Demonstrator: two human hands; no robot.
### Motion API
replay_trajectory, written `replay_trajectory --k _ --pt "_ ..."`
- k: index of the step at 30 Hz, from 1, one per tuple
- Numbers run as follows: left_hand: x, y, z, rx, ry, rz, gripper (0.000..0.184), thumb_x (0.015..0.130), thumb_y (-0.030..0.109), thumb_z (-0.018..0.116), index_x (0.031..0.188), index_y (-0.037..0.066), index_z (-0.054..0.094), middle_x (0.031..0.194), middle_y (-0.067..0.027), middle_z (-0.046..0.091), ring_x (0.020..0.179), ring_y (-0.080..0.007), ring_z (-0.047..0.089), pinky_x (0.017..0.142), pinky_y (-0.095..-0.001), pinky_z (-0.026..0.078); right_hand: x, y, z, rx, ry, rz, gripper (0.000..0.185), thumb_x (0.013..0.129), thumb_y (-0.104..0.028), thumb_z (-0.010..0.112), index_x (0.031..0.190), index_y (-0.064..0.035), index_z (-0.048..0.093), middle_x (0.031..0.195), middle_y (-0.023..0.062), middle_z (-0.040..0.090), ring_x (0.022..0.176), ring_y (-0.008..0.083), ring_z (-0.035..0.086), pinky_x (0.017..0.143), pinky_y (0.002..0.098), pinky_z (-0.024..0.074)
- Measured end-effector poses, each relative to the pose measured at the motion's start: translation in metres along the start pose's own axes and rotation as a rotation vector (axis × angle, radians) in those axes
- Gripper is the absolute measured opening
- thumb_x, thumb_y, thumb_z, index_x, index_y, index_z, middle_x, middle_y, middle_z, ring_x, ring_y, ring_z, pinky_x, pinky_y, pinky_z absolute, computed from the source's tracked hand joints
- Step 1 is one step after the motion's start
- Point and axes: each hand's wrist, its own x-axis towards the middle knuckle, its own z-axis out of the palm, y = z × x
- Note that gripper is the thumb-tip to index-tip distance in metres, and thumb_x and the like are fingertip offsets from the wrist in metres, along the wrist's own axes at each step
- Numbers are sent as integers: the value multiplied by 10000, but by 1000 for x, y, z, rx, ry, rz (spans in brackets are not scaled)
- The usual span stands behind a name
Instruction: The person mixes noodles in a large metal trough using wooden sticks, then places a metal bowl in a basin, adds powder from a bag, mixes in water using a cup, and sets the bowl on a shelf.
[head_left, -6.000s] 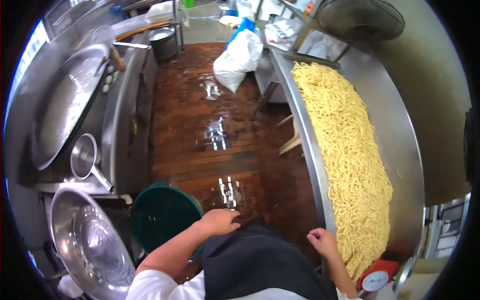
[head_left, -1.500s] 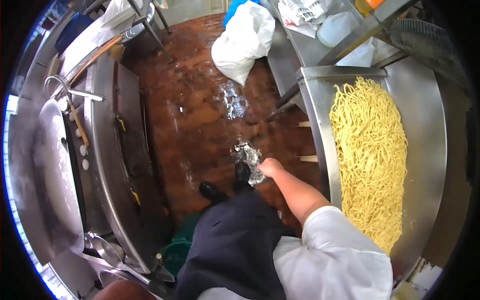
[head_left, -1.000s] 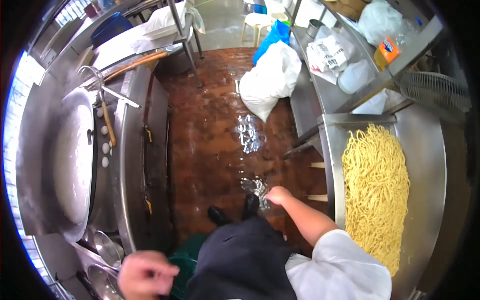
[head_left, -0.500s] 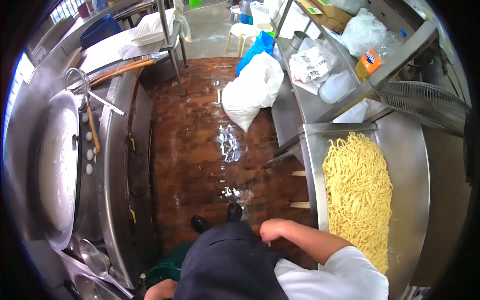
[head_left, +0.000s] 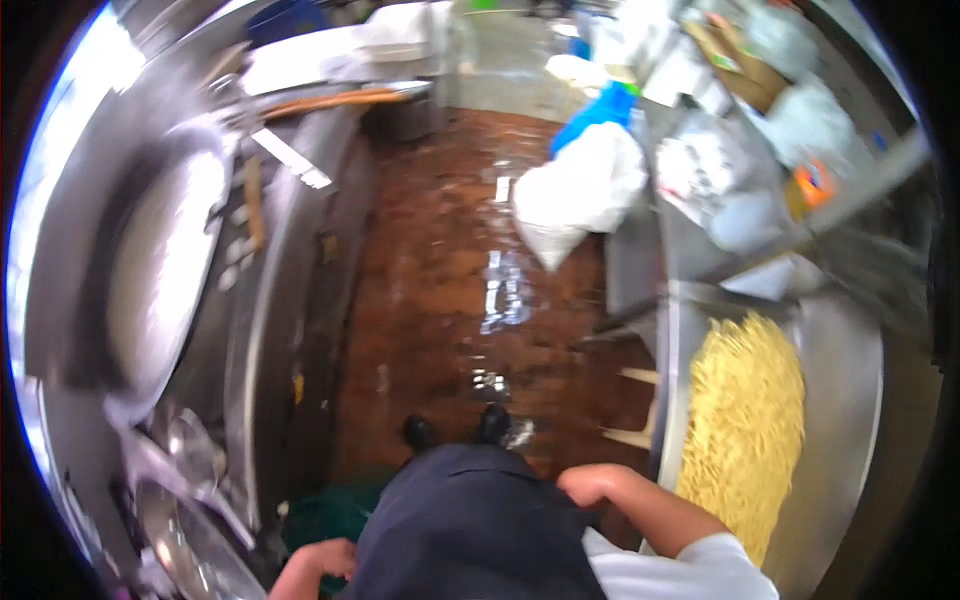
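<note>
My right hand [head_left: 588, 484] rests against the right side of my dark apron [head_left: 470, 520]. Its fingers are tucked out of sight behind the hip, and blur hides what they may touch. At the apron's left edge is my left hand [head_left: 334, 558], beside a green bin [head_left: 335, 512]; its fingertips are blurred and partly covered by the apron. Right of my right arm, a mound of yellow noodles [head_left: 745, 430] fills part of a metal tray [head_left: 850, 400].
A large wok [head_left: 165, 265] of pale liquid stands on the left stove, with eggs [head_left: 237, 250] along its edge. Strainers and a metal bowl [head_left: 185, 540] lie lower left. A white sack [head_left: 580, 190] sits on the wet brick floor [head_left: 440, 290] by the right shelf.
My view has swung left, so the surroundings appear shifted to the right and blurred. Both hands stay beside the apron; more of my left hand shows now.
</note>
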Motion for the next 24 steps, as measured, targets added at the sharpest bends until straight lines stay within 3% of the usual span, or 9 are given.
replay_trajectory --k 1,4,6,14,17,19,20,22,24 --pt "-7 24 1 -97 21 -159 218 770 247 609 828 73 727 745 -74 702 654 -183 643 619 -327 511 2 5 2 22 40 -54 241 690 -96 594 878 25 681 880 255 665 805 413 637 693 468 507" --pt "-19 47 -5 -169 32 -156 280 779 345 641 823 78 714 694 -25 661 582 -133 579 496 -301 441 5 11 -4 -65 4 48 255 716 -116 609 929 -7 696 902 224 683 838 379 661 700 444 513" --pt "-22 60 -3 -258 34 -139 280 824 337 636 810 58 664 625 -11 564 528 -140 476 508 -309 375 4 2 -13 67 -60 137 300 716 -88 604 988 -11 703 921 210 698 876 329 681 719 424 513" --pt "4 43 16 -385 42 -45 132 784 213 666 822 86 658 626 5 553 531 -123 476 487 -295 369 8 30 -27 17 -17 101 341 687 -25 543 989 -4 702 971 217 690 961 344 661 778 406 499" --pt "13 36 8 -300 158 -165 145 756 188 666 885 128 694 678 -13 624 597 -127 566 517 -298 444 18 24 -48 27 88 236 315 704 -80 579 989 -50 712 977 195 694 956 340 662 778 411 505" --pt "29 24 7 -383 385 -250 255 791 299 673 929 88 707 740 -54 663 648 -187 617 561 -345 509 21 13 -68 -46 421 289 336 726 -296 714 988 -86 724 968 151 708 942 302 675 839 392 523" --pt "42 10 11 -399 395 -247 255 791 299 673 929 88 707 740 -54 663 648 -187 617 561 -345 509 25 11 -80 -70 511 296 355 735 -320 724 997 -80 723 965 149 710 941 294 678 844 381 523" --pt "63 -10 25 -550 838 -178 316 803 339 702 994 88 712 778 -57 681 656 -171 630 554 -343 516 33 7 -109 -37 631 250 385 751 -344 739 1013 -63 719 953 147 715 924 277 683 843 363 523" --pt "78 -17 37 -767 887 -196 323 809 347 709 991 80 713 771 -48 676 648 -160 630 550 -334 516 36 0 -133 52 664 230 373 777 -312 741 1019 -29 710 923 139 720 885 236 686 820 341 522"
